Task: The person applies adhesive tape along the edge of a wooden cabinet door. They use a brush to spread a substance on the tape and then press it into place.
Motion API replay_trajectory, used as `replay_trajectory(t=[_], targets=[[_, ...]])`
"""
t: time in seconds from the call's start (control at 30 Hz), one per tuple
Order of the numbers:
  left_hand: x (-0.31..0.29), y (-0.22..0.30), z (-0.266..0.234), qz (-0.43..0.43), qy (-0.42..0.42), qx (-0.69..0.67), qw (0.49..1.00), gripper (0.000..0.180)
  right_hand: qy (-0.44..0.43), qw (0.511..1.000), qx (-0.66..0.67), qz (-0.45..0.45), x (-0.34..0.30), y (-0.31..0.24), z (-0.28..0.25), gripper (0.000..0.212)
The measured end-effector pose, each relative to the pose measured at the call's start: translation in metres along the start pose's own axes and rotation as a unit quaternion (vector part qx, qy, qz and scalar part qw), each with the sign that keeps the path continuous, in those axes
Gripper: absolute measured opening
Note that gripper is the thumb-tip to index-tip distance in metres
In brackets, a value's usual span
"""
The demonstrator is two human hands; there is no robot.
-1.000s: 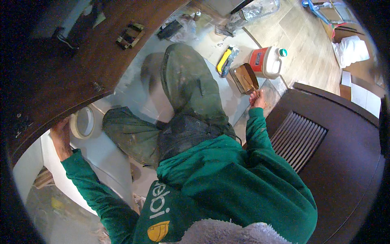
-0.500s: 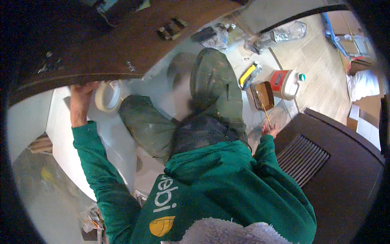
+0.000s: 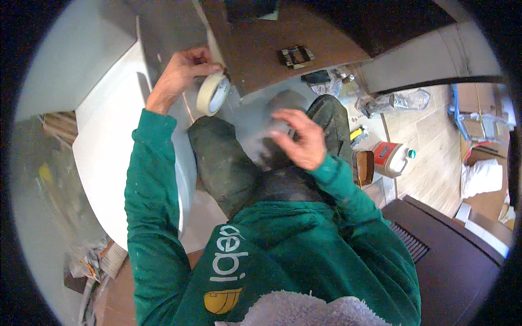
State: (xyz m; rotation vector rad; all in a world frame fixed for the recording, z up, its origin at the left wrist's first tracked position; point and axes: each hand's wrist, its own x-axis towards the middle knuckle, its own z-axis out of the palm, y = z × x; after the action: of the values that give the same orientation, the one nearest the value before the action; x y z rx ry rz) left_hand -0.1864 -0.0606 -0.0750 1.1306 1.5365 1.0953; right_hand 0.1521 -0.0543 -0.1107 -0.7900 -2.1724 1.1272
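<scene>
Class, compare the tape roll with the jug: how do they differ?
The tape roll is a pale ring; the jug is a handled container with a red label and green cap.
The tape roll is beside the left hand; the jug stands apart from both hands.
Both show pale surfaces.

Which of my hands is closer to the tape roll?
Left. Your left hand is at the upper edge of the tape roll; your right hand is apart from it, off to the right.

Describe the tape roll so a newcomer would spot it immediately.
Start at the large brown panel at the top. Beside its left edge is the left hand, with the tape roll at its lower right. Unlike the dark trousers beneath, it is a pale cream ring.
</scene>
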Motion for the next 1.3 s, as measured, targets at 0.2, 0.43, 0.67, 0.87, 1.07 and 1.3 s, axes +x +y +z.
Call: replay_trajectory(t=[0.2, 0.43, 0.67, 0.87, 1.07, 1.3], targets=[[-0.003, 0.002, 0.001, 0.023, 0.009, 0.039, 0.999, 0.021, -0.009, 0.994, -0.004, -0.105, 0.047, -0.025, 0.097, 0.043], [0.000, 0.009, 0.003, 0.020, -0.005, 0.075, 0.997, 0.023, 0.061, 0.996, 0.035, -0.053, 0.038, -0.017, 0.136, 0.028], [-0.003, 0.006, 0.002, 0.008, -0.023, 0.041, 0.999, 0.023, 0.131, 0.981, -0.068, -0.124, 0.049, -0.013, 0.145, 0.027], [-0.002, 0.009, 0.004, 0.020, -0.004, 0.035, 0.999, 0.024, 0.052, 0.995, -0.013, 0.084, 0.026, 0.010, 0.162, 0.021], [0.001, 0.008, 0.003, 0.036, 0.000, 0.039, 0.999, 0.019, -0.005, 0.970, 0.046, 0.239, 0.009, 0.046, 0.173, 0.042], [0.005, 0.005, 0.000, 0.061, 0.001, 0.052, 0.997, 0.014, 0.116, 0.849, 0.329, 0.397, 0.015, 0.074, 0.190, 0.028]])
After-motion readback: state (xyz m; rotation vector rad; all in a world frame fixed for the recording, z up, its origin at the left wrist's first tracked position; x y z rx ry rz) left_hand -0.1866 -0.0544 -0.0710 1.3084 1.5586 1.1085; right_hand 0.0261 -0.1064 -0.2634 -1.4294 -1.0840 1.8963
